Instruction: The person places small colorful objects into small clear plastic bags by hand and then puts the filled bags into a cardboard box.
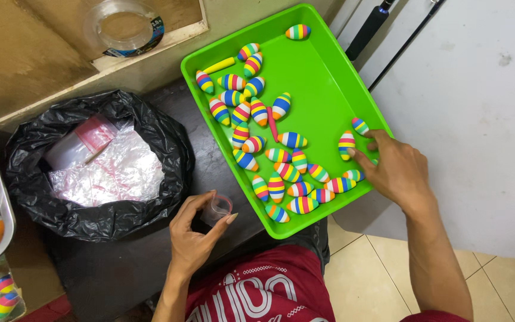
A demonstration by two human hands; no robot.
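Note:
A bright green tray (323, 83) holds several oval floats striped in rainbow colours (269, 149). My right hand (394, 170) reaches into the tray's right side, its fingertips touching one striped float (347, 145), with another (360, 126) just beyond. My left hand (195, 235) holds a small clear plastic bag (217, 209) open between thumb and fingers, just left of the tray's near corner. A yellow stick (219, 65) and a red stick (273, 124) lie among the floats.
A black bin bag (31, 179) at left holds clear plastic bags. A white tray (1, 220) with more striped floats is at the far left edge. A clear round container (123, 27) sits on a wooden shelf behind. Black rods (371, 27) lean against the white wall.

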